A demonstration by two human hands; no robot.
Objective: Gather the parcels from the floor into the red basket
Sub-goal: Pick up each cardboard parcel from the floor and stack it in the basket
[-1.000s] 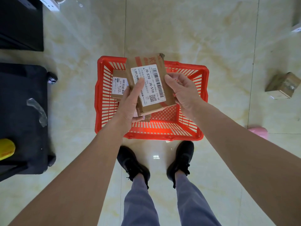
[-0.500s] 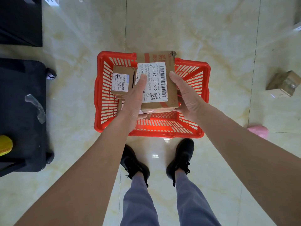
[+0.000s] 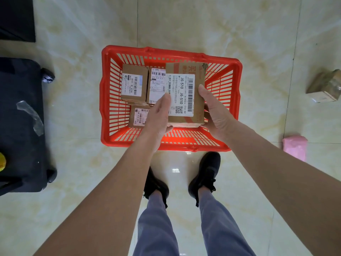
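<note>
Both hands on one box: left hand [image 3: 158,117] grips the near-left edge of the large labelled parcel [image 3: 185,95], thumb lying up on the white label, fingers curled under; right hand [image 3: 215,115] grips the right side, thumb on top, fingers underneath and mostly hidden. Parcel is held flat, label up, over the right half of the red basket [image 3: 238,74], seemingly just above the basket floor; can't tell if it touches. Already in the basket: a small parcel [image 3: 134,84] at the far-left, a second parcel [image 3: 156,85] right beside it, a third parcel [image 3: 139,117] near the left wall, partly hidden by the left hand. Step in hand looks like setting the big one down in the open right half. To do it well: keep it level, lower straight down so its left edge slides in beside the second parcel rather than landing on top, and keep it off the slatted right wall. Pull the fingers out from under only once the bottom rests, else it drops and tips. Risk: left fingers pinched between this box and the neighbouring ones, so release the left side first. Not done after this: a taped brown parcel [image 3: 325,86] and a pink parcel [image 3: 295,147] lie on the floor toward its right edge, well apart from the basket. Black wheeled case [image 3: 20,126] at the floor's left edge, not part of the job.
</note>
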